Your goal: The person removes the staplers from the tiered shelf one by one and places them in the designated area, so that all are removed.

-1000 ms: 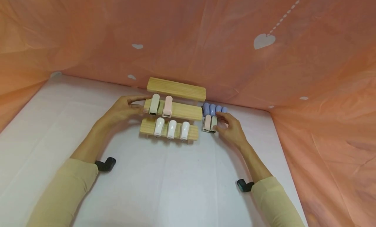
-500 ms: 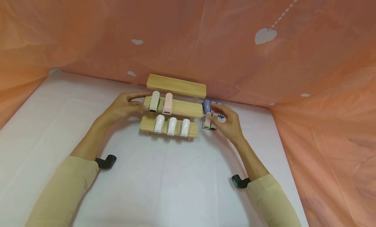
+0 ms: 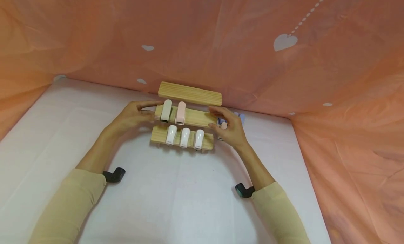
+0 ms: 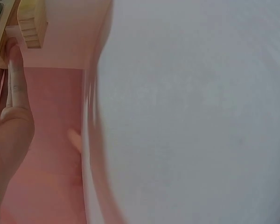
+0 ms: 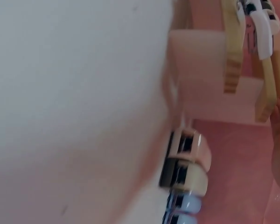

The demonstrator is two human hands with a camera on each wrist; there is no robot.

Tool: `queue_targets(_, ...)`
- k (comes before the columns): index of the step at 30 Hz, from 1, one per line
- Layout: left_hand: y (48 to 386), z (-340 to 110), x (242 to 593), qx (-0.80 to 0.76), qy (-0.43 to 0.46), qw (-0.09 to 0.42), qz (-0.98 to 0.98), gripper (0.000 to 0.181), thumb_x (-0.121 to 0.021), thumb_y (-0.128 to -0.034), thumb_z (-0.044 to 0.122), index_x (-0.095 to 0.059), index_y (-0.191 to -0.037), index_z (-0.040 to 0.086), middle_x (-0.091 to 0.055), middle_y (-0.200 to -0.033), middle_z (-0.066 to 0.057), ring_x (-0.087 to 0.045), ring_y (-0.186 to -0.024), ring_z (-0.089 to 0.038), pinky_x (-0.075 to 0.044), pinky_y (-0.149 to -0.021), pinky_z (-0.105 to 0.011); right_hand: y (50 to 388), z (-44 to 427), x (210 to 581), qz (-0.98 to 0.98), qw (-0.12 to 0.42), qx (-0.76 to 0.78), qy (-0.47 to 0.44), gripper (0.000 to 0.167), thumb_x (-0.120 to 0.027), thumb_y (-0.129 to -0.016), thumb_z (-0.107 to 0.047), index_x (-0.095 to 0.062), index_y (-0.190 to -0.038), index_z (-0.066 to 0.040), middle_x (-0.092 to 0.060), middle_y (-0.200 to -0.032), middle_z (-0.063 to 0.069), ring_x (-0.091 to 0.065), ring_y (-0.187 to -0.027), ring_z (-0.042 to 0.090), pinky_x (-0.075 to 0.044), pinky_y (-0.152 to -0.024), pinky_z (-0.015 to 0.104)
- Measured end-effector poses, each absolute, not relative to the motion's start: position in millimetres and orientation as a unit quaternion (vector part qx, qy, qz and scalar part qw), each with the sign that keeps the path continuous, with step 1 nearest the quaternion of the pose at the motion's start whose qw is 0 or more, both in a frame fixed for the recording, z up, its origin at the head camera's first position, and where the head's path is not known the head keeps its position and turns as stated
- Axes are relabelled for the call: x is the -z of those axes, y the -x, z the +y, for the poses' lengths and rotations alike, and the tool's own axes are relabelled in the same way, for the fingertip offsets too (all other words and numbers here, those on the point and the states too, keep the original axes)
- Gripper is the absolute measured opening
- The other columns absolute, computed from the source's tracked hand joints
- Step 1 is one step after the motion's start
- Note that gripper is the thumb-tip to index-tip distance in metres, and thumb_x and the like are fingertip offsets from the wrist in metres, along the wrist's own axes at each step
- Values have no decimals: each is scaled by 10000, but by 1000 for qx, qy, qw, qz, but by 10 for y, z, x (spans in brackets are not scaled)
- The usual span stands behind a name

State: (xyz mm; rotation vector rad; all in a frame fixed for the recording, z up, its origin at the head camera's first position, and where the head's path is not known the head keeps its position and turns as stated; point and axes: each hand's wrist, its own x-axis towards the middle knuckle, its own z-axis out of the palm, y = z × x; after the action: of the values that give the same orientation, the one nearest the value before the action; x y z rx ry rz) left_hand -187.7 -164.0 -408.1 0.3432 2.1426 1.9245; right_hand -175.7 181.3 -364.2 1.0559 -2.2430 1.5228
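In the head view, a person's left hand (image 3: 129, 116) is at the left end of the middle board (image 3: 197, 117) of a pale wooden stand with three steps; its thumb and index finger are apart, stretched toward this end. The right hand (image 3: 231, 130) is at the other end of the same board, also with thumb and index finger apart. Between both hands, on the left half of this board, there stand a pale green stapler-like piece (image 3: 166, 111) and, just beside it, a light pink stapler-like piece (image 3: 180, 113). Three glossy white rounded pieces (image 3: 185, 137) stand on the lower board (image 3: 157, 134), and the upper board (image 3: 189, 94) is behind. Right of the stand, a second pink piece (image 3: 223, 125) and some blue rounded pieces (image 3: 241, 118) are partly hidden by the right hand. In the left wrist view, the left fingers are straight and close together, against the wood. In the right wrist view, the right fingers look straight at the board's end, though the frame edge cuts them; a cream-coloured piece (image 5: 194, 177) stands between the second pink piece and the blue ones.
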Motion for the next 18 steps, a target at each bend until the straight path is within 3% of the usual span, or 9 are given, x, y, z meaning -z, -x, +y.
queue_targets(6, 1884, -1648, 4100, -667, -127, 122, 724, 553, -735, -896, 57, -548, -1417, 57, -731, -1106, -54, -705, -965, -152, -543, -875, -315, 1817, 1678, 3656, -774, 96, -503, -372, 489, -739, -801, 106, -588, -1266, 111, -648, -1208, 233, -620, -1105, 387, -480, -990, 456)
queue_targets(14, 1885, -1653, 4108, -661, -120, 119, 731, 549, -741, -896, 77, -556, -1413, 74, -731, -1106, -78, -706, -984, -175, -541, -877, -322, 1736, 1442, 3495, -779, 86, -494, -375, 482, -758, -799, 99, -579, -1241, 164, -637, -1174, 318, -616, -1089, 455, -467, -991, 504)
queue_targets(18, 1885, -1648, 4093, -658, -123, 120, 733, 549, -742, -895, 74, -560, -1413, 81, -730, -1108, -86, -705, -999, -217, -541, -890, -357, 1787, 1379, 3546, -767, 53, -528, -360, 504, -726, -825, 115, -541, -1291, 166, -605, -1231, 331, -597, -1136, 459, -469, -1006, 494)
